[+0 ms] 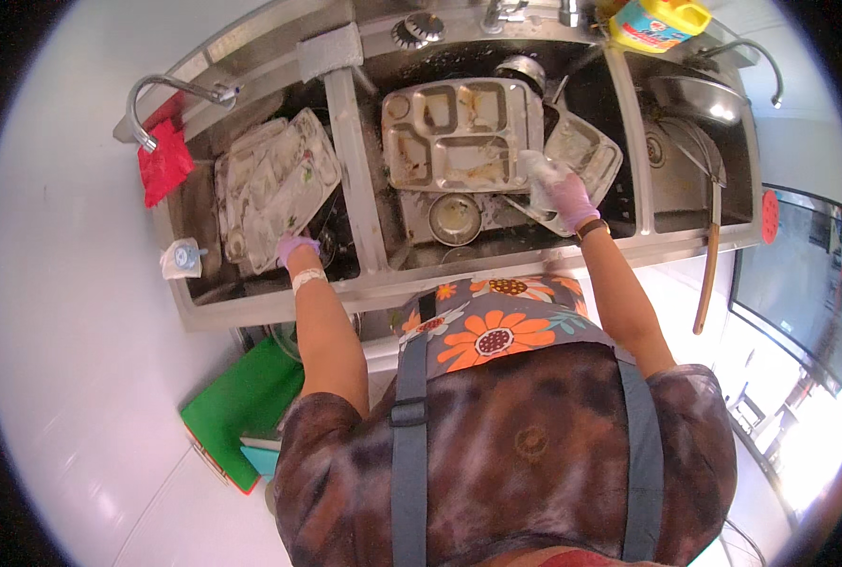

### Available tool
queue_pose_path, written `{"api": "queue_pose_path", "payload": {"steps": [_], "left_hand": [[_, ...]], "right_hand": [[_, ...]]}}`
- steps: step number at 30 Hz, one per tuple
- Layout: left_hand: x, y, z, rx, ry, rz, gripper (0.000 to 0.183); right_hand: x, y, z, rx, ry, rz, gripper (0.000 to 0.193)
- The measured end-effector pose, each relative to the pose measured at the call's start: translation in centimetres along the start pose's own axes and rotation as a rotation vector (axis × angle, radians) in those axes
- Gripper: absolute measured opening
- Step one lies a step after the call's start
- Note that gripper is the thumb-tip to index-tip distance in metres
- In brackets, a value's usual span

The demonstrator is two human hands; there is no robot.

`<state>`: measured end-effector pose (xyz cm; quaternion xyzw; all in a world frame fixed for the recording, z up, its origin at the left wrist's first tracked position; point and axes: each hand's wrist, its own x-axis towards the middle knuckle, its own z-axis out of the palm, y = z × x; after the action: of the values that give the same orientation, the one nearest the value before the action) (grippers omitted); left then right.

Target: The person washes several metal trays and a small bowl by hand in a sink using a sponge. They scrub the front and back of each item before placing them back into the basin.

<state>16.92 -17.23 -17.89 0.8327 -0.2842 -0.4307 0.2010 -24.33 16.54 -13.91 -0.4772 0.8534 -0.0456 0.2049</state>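
My left hand (298,248), in a purple glove, is closed on the near edge of a metal compartment tray (300,194) in the left basin. That tray lies tilted on a pile of similar, soapy trays (251,170). In the middle basin my right hand (570,198), also gloved, is closed on a whitish, sponge-like wad (540,168). It is over the trays at that basin's right side, beside another tilted tray (586,151). A compartment tray with brown food residue (482,156) lies just left of it. My right fingertips are partly hidden.
A round metal bowl (456,219) sits in the middle basin, near the front. The right basin holds a wok (695,97) and a wooden-handled strainer (714,180). Faucets, a grey sponge block (330,52) and a yellow jug (660,24) line the back. A red cloth (165,163) hangs left.
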Motion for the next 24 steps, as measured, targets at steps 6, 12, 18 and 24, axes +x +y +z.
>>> {"api": "queue_pose_path", "payload": {"steps": [6,12,18,24], "left_hand": [[-2.7,-0.3,-0.8,-0.600,-0.114,-0.023,0.017],[-21.5,1.8,1.1,-0.687,-0.136,0.215,0.014],[-26.7,-2.8,3.0,-0.475,-0.574,0.267,0.022],[-24.6,-4.6,6.2,-0.168,-0.676,-0.028,0.020]], "right_hand": [[1.4,-10.2,0.6,0.294,-0.432,-0.133,0.040],[4.1,-10.5,7.1,-0.449,-0.416,-0.971,0.046],[4.9,-10.0,11.0,-0.362,-0.650,-0.963,0.019],[3.4,-12.0,8.0,-0.222,-0.517,-0.832,0.010]]}}
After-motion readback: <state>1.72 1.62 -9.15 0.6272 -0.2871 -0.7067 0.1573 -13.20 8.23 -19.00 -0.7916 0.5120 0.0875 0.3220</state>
